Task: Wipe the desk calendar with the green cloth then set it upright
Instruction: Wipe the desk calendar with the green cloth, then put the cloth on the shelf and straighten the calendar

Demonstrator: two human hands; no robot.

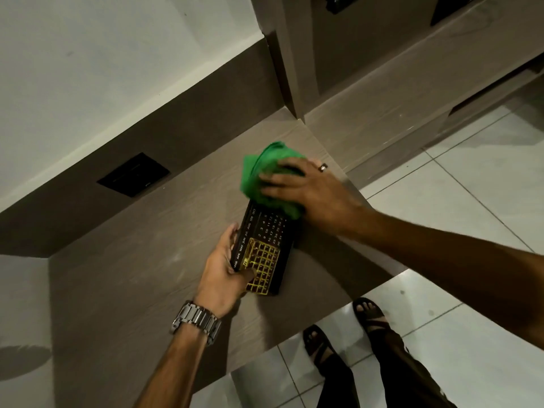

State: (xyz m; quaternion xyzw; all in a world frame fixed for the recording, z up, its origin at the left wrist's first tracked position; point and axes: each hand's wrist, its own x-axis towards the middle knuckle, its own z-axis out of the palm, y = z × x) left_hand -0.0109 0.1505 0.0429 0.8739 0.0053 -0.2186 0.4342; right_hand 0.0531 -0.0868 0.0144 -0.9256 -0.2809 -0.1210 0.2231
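Note:
The black desk calendar point(266, 231) lies flat on the wooden desk point(132, 275), with month names along one side, date numbers, and a gold grid frame over its near half. My left hand point(225, 269) grips its near left edge, thumb on the gold frame. The bunched green cloth point(259, 178) covers the calendar's far end. My right hand point(309, 189), wearing a ring, presses flat on the cloth with fingers spread.
A black socket plate point(134, 174) is set in the brown back panel. A cabinet upright point(290, 69) rises past the desk's far corner. The desk edge runs close to the calendar's right; below are white floor tiles point(471, 201) and my sandalled feet point(344, 334).

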